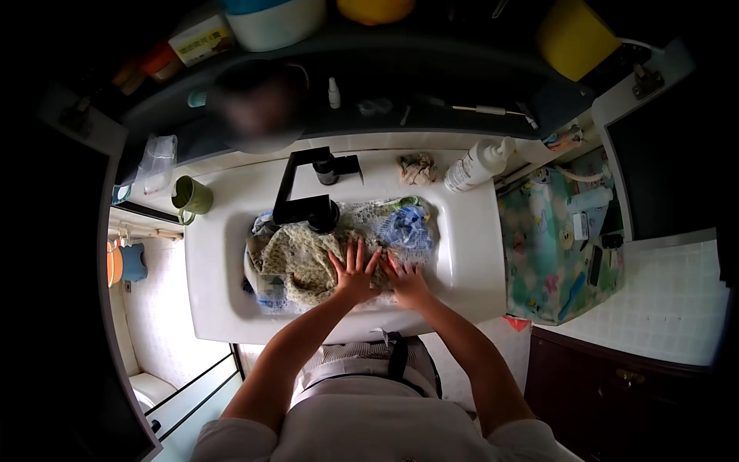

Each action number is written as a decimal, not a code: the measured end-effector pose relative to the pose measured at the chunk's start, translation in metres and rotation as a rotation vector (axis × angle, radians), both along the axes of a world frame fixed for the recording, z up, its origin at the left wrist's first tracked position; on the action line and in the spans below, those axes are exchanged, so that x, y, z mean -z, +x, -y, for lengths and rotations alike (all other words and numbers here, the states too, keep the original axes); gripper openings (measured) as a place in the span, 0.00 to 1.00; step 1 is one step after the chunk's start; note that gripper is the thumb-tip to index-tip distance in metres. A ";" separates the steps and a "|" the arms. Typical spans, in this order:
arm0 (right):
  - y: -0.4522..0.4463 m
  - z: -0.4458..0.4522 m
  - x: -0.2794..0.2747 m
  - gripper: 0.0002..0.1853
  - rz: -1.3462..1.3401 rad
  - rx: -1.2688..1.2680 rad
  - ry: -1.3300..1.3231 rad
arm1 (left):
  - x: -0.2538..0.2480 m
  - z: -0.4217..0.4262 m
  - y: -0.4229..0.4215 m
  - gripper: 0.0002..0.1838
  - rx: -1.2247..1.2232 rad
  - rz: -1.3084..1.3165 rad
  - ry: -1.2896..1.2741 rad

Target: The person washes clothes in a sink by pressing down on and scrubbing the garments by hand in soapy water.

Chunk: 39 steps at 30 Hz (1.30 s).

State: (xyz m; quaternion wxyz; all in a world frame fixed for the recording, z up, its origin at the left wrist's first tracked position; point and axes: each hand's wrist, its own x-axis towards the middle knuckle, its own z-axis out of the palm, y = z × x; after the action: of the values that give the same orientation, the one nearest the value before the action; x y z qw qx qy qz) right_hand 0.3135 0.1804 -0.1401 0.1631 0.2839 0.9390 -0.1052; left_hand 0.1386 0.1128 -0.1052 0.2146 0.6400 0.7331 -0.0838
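My left hand (356, 276) lies with fingers spread on wet cloth, at the right side of a pale yellow-green patterned cloth (292, 262). Close to its right, my right hand (406, 285) also rests on the wet laundry, its fingers apart. Neither hand grips anything that I can see. A blue cloth (409, 229) is bunched up ahead of my right hand, with suds around it. The laundry and soapy water fill the basin of a white sink (212, 296). Over the cloths juts a black faucet (302, 209).
A green mug (192, 199) stands at the sink's left corner. Along the back edge are a crumpled cloth-like bundle (416, 169) and a white pump bottle (476, 167). To the right, a flowered cover (539, 239) carries small items, including a blue comb (572, 296). A dark shelf (431, 73) hangs beyond.
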 end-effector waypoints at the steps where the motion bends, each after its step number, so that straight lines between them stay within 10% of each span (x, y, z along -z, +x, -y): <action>1: -0.008 0.001 -0.032 0.52 0.035 0.036 -0.169 | -0.010 0.005 -0.007 0.61 0.026 0.044 0.022; 10: -0.091 0.008 -0.062 0.67 -0.099 -0.170 -0.095 | -0.017 0.049 -0.096 0.72 -0.239 0.106 0.246; 25: -0.140 0.008 -0.008 0.65 0.307 -0.142 -0.071 | 0.015 0.000 -0.100 0.79 -0.225 -0.009 -0.422; 34: -0.144 0.004 -0.082 0.78 0.008 -0.244 -0.084 | -0.028 0.055 -0.113 0.73 -0.218 0.005 0.194; 39: -0.182 0.012 -0.068 0.80 0.143 -0.255 -0.090 | -0.033 0.084 -0.137 0.76 -0.388 0.001 0.021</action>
State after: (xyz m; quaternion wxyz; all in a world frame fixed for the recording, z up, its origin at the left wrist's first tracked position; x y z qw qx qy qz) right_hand 0.1313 0.1683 -0.0717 0.2539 0.1617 0.9478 -0.1050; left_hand 0.0017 0.0287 -0.0722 0.2203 0.4887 0.8435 -0.0331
